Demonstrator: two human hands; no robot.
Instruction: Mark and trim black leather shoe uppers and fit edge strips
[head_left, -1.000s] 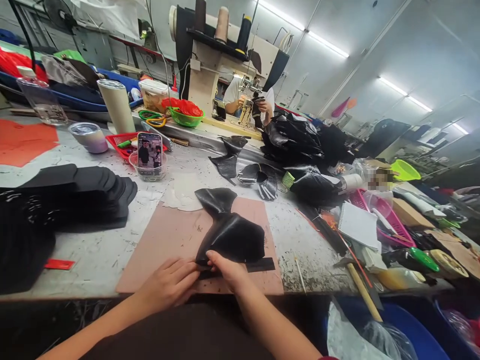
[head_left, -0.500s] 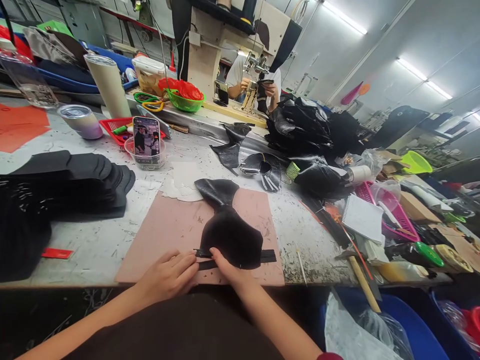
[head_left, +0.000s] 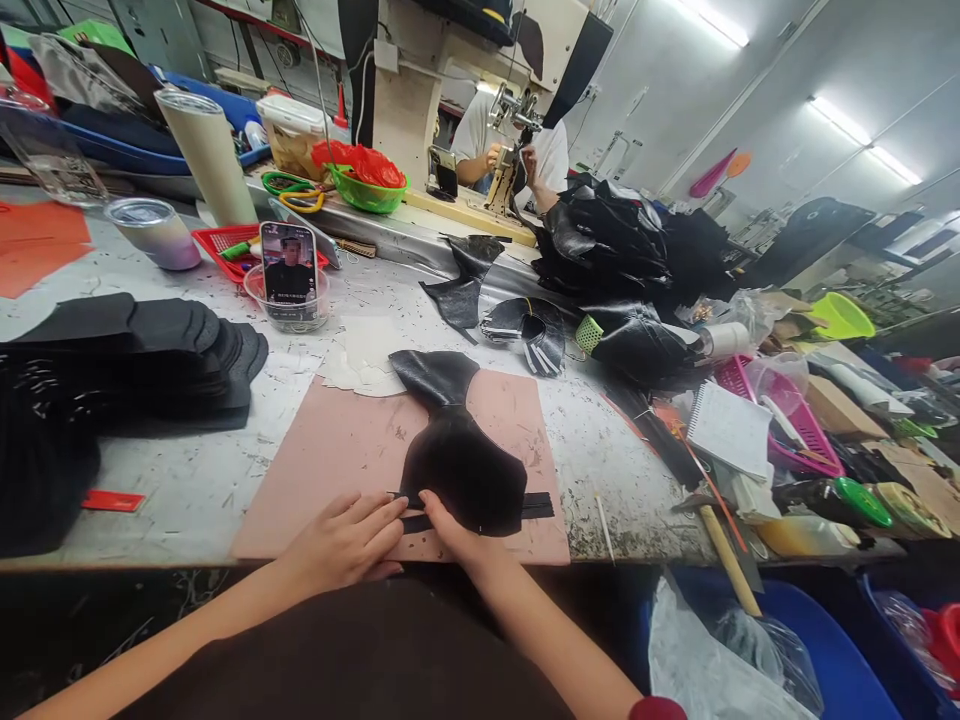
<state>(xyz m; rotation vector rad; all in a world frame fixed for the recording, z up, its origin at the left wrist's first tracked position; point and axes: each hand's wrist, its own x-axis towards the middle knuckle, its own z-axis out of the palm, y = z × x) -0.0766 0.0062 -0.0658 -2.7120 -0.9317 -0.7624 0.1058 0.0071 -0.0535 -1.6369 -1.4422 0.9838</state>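
Observation:
A black leather piece (head_left: 457, 455) lies flat on a pink cutting board (head_left: 330, 470) at the table's near edge. A narrow black strip (head_left: 536, 505) runs along its near edge. My left hand (head_left: 345, 540) rests flat on the board, fingers stretched toward the strip's left end. My right hand (head_left: 457, 535) presses the strip down with its fingertips at the leather's near edge. Both hands touch the strip side by side.
A stack of black cut pieces (head_left: 150, 350) lies to the left. A phone (head_left: 288, 270) stands in a clear bowl behind the board. Heaped black leather (head_left: 615, 260), a notebook (head_left: 724, 430), a hammer (head_left: 724, 560) and bottles crowd the right. Another person works at a sewing machine (head_left: 510, 130) beyond.
The leather piece, bulging and glossy a second ago, now lies flat on the board. My hands have stayed at its near edge, shifting slightly along the strip.

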